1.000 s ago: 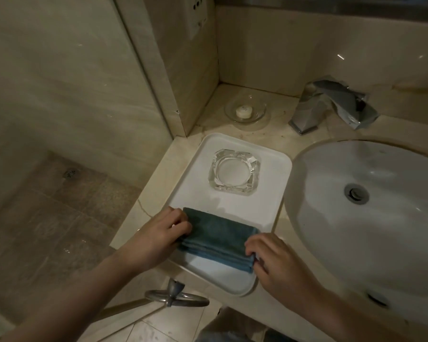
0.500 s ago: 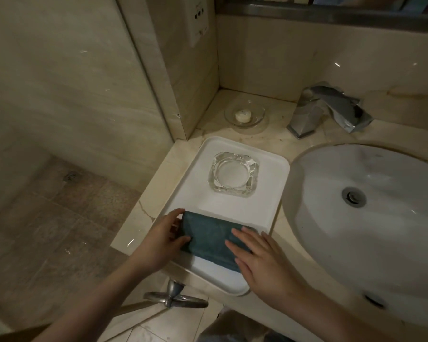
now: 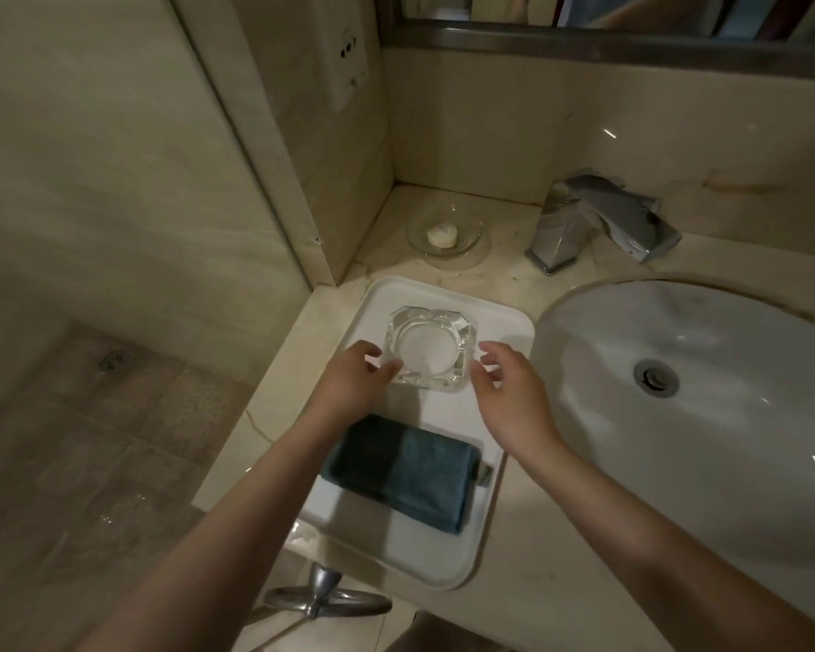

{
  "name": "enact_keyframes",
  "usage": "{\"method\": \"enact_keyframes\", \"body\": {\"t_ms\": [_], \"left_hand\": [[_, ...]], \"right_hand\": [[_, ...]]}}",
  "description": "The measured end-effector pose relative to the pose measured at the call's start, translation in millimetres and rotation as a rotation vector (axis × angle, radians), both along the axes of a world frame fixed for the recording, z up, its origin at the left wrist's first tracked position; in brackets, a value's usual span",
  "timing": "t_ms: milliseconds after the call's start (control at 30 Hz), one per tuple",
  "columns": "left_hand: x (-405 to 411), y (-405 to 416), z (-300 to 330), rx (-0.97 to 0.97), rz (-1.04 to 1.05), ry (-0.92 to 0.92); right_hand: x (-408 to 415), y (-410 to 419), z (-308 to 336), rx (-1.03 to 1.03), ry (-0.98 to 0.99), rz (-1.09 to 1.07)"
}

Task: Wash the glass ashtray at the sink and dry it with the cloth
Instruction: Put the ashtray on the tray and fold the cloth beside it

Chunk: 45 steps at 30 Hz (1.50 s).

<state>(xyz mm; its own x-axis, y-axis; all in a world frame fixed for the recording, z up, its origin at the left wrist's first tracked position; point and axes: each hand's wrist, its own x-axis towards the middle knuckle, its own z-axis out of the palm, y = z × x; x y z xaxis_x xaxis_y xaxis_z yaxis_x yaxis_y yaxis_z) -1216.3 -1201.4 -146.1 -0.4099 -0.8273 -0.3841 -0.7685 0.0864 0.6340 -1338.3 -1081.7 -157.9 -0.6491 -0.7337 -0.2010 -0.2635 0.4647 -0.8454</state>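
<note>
Ashtray (image 3: 428, 353) upright, squarish, left hand (image 3: 353, 381) fingers touching, right hand (image 3: 509, 384) spread beside

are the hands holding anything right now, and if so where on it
Nothing is held yet. The left hand touches the glass ashtray at its near-left corner; the right hand hovers open beside it.
</note>
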Motion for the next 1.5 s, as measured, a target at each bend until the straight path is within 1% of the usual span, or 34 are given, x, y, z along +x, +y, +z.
{"method": "enact_keyframes", "body": {"t_ms": [100,233,467,900,967,1033,1100,1167,1233,1300,1367,1433,1500], "left_hand": [[-8,-7,-12,0.049,0.079,0.025],[-11,-12,-16,0.051,0.091,0.035],[-11,-20,-15,0.009,0.059,0.035],[-4,-18,-20,0.078,0.086,0.048],[-3,-15,-14,0.05,0.086,0.046],[2,-12,-1,-0.024,0.098,0.053],[17,-10,12,-0.098,0.126,0.084],[40,-4,17,-0.137,0.112,0.059],[59,5,14,-0.094,0.086,-0.025],[67,17,8,-0.052,0.078,-0.09],[67,23,5,-0.02,0.075,-0.094],[64,29,6,0.037,0.067,-0.092],[62,30,5,0.042,0.031,-0.105]], "right_hand": [[-9,-17,-9,0.108,-0.15,-0.064],[-2,-23,-13,0.076,-0.244,-0.151],[8,-20,-13,0.105,-0.218,-0.183],[14,-15,-11,0.053,-0.178,-0.198],[14,-13,-10,0.068,-0.182,-0.177],[12,-8,-7,0.074,-0.208,-0.152],[9,4,-3,0.028,-0.275,-0.159],[10,20,4,-0.006,-0.313,-0.137],[15,38,7,0.012,-0.242,-0.011],[23,51,7,0.056,-0.125,0.207],[30,53,4,0.127,0.028,0.381],[32,52,0,0.179,0.193,0.459],[30,51,-3,0.204,0.297,0.467]]}}
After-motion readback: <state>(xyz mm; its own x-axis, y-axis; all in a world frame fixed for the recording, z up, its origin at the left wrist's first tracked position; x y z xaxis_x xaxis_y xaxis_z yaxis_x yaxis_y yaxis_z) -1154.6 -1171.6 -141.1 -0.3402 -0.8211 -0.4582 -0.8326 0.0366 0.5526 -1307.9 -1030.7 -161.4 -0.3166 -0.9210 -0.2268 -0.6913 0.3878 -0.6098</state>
